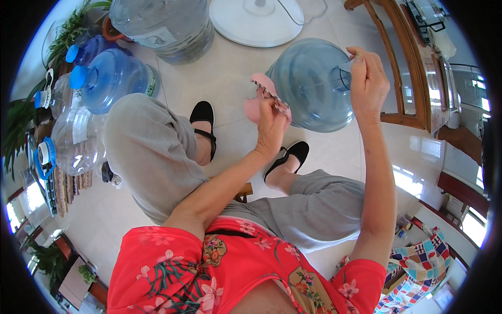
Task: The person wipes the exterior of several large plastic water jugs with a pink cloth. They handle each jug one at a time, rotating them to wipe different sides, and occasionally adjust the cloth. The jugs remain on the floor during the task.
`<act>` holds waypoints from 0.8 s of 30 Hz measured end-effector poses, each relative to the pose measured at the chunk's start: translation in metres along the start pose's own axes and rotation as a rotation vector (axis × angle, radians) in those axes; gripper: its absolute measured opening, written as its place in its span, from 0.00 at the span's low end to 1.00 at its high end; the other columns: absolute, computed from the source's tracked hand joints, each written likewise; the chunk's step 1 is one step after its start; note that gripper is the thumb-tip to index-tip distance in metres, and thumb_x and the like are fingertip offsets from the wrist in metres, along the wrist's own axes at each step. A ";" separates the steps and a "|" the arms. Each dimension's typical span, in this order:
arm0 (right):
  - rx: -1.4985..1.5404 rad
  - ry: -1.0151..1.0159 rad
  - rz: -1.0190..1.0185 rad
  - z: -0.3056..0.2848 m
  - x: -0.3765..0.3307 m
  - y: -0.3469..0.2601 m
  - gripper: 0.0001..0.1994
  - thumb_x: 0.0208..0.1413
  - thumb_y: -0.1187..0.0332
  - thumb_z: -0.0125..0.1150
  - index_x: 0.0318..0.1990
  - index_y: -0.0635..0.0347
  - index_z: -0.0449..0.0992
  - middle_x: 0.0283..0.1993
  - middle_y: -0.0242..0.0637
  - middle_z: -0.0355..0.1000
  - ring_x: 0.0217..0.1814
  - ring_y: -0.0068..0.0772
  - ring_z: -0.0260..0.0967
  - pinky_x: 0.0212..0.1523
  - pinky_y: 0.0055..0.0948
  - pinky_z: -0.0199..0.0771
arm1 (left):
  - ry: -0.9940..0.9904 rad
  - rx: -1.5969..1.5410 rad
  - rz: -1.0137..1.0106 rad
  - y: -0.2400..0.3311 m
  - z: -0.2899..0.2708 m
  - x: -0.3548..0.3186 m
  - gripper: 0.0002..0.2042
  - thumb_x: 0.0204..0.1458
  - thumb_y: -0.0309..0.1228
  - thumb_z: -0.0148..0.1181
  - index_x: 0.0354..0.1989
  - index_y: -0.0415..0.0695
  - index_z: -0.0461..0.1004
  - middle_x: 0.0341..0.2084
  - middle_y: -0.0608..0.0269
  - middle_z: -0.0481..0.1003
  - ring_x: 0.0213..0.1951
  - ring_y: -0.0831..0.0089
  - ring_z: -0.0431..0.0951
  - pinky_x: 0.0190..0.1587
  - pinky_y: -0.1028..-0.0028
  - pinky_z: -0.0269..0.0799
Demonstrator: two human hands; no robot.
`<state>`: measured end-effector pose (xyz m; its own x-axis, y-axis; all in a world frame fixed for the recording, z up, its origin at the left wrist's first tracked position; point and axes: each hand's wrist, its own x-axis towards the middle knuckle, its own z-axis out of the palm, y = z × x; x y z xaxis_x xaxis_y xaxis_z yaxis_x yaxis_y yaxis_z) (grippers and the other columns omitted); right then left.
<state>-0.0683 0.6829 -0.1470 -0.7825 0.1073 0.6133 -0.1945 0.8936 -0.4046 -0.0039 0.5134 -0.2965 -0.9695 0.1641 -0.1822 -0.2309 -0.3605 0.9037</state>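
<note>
Left hand (272, 123) grips a pink fabric piece (260, 94); right hand (367, 78) pinches thread (barely visible) above a blue water jug (314, 89).

You are holding a pink piece (262, 91) in your left hand (272, 125) and pinching a thin thread (346, 65) with your right hand (367, 78), above a blue water jug (308, 83) lying on the floor, far from you.

Red floral top (209, 267), grey trousers (151, 152), black shoes (203, 118)

Water jugs (112, 78) (blue-capped), fan base (256, 21)
</note>
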 end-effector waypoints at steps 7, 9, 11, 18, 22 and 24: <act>-0.012 -0.020 -0.002 -0.002 0.001 0.000 0.09 0.60 0.71 0.52 0.37 0.59 0.81 0.30 0.36 0.74 0.26 0.29 0.69 0.29 0.26 0.69 | 0.096 -0.268 0.034 -0.001 -0.005 0.099 0.12 0.66 0.33 0.45 0.53 0.41 0.64 0.42 0.65 0.67 0.45 0.79 0.68 0.52 0.75 0.66; -0.017 -0.019 -0.019 0.000 0.000 0.002 0.09 0.60 0.72 0.52 0.37 0.59 0.81 0.30 0.36 0.74 0.27 0.29 0.69 0.29 0.26 0.69 | -0.002 -0.263 0.027 0.016 0.005 0.132 0.17 0.68 0.39 0.40 0.54 0.42 0.68 0.42 0.64 0.72 0.47 0.80 0.70 0.53 0.76 0.66; -0.015 -0.024 -0.029 -0.001 0.000 0.003 0.10 0.60 0.72 0.51 0.38 0.60 0.81 0.31 0.36 0.74 0.27 0.29 0.70 0.30 0.25 0.70 | -0.268 -0.162 -0.154 0.060 0.015 0.154 0.20 0.68 0.44 0.38 0.52 0.45 0.72 0.41 0.66 0.74 0.48 0.79 0.70 0.54 0.76 0.65; -0.001 -0.018 -0.084 -0.001 0.001 0.007 0.11 0.60 0.72 0.48 0.39 0.62 0.80 0.31 0.39 0.74 0.29 0.30 0.71 0.29 0.25 0.70 | -0.524 0.278 -0.622 0.073 0.029 0.198 0.22 0.64 0.53 0.39 0.48 0.55 0.78 0.44 0.70 0.77 0.46 0.73 0.73 0.54 0.68 0.65; -0.015 -0.030 -0.093 -0.001 0.000 0.009 0.12 0.60 0.72 0.48 0.39 0.61 0.81 0.32 0.39 0.74 0.29 0.30 0.71 0.29 0.24 0.69 | -0.476 0.347 -0.656 0.064 0.013 0.184 0.25 0.60 0.60 0.41 0.52 0.58 0.75 0.51 0.62 0.74 0.52 0.64 0.71 0.53 0.59 0.67; -0.017 -0.022 -0.101 -0.001 0.001 0.009 0.12 0.60 0.72 0.47 0.39 0.61 0.81 0.31 0.38 0.74 0.29 0.30 0.71 0.29 0.24 0.69 | -0.324 0.187 -0.794 0.067 0.010 0.160 0.28 0.58 0.62 0.44 0.54 0.56 0.74 0.52 0.61 0.74 0.54 0.62 0.71 0.54 0.58 0.66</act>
<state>-0.0702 0.6917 -0.1499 -0.7721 0.0069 0.6355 -0.2635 0.9065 -0.3299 -0.1734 0.5244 -0.2612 -0.4501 0.5656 -0.6910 -0.7824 0.1232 0.6105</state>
